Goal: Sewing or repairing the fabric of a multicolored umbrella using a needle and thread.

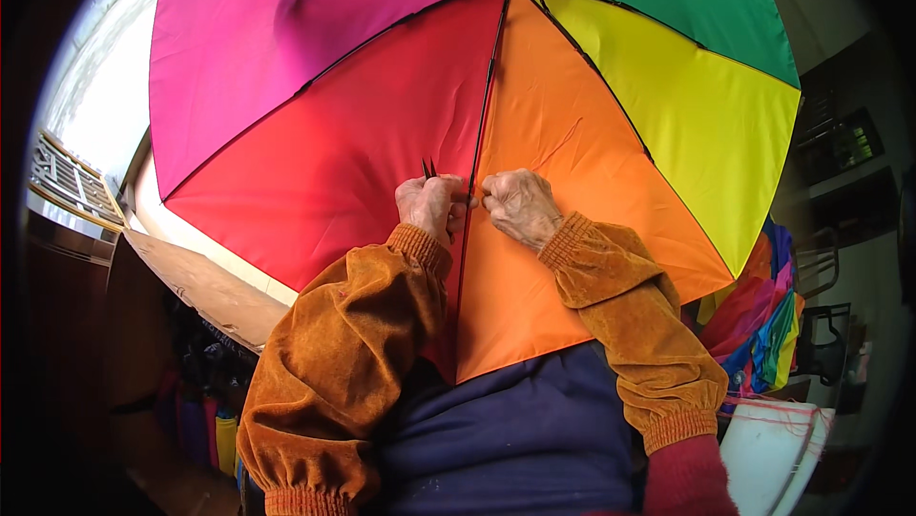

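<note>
An open umbrella (563, 134) with panels of several colours spreads before me, its inner side and dark ribs showing. My left hand (431, 203) is closed over the red panel, with its fingertips at the dark rib (485, 101) between red and orange. Two dark pointed blades of thread snips (428, 168) stick up out of that hand; the rest of them is hidden in the palm. Just right of the rib, my right hand (522, 208) is closed in a pinch over the orange panel. Whatever its fingers hold is too small to make out.
Dark blue cloth (506, 440) covers my lap under the umbrella's near edge. At the right hang bundled multicoloured fabrics (763, 325) above a white board-like piece (771, 449) with red threads. A brown cardboard edge (205, 282) lies at the left, near a metal rack (72, 177).
</note>
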{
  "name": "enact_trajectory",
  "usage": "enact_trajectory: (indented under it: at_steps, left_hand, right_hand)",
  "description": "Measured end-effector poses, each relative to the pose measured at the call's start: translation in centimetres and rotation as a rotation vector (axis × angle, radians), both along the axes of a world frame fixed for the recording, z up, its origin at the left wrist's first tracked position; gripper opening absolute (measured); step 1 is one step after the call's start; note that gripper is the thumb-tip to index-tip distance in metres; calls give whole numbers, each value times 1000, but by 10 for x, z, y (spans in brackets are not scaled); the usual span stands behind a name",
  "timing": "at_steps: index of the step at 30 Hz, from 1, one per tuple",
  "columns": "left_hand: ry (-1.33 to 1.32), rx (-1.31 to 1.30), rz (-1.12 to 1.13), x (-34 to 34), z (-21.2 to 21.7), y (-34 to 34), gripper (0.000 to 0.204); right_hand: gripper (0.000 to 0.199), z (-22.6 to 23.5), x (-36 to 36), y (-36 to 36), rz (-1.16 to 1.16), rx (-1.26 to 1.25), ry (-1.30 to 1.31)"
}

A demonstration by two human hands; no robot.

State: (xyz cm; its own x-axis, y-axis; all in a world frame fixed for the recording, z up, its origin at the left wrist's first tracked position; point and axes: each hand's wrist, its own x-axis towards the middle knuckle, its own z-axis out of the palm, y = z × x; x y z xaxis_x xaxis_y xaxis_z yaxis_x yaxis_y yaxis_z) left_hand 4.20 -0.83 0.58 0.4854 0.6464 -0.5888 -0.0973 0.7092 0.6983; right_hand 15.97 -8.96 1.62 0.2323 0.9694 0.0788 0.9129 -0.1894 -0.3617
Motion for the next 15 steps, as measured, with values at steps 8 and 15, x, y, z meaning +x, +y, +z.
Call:
enact_trajectory:
  at_steps: [8, 15]
  left_hand:
    - [-13, 24, -13, 3, 2, -4, 6]
    - [51, 210, -72, 1, -25, -2, 5]
  right_hand:
    - [13, -56, 20, 13, 220, 439, 844]
    - [10, -32, -7, 3, -61, 214, 854]
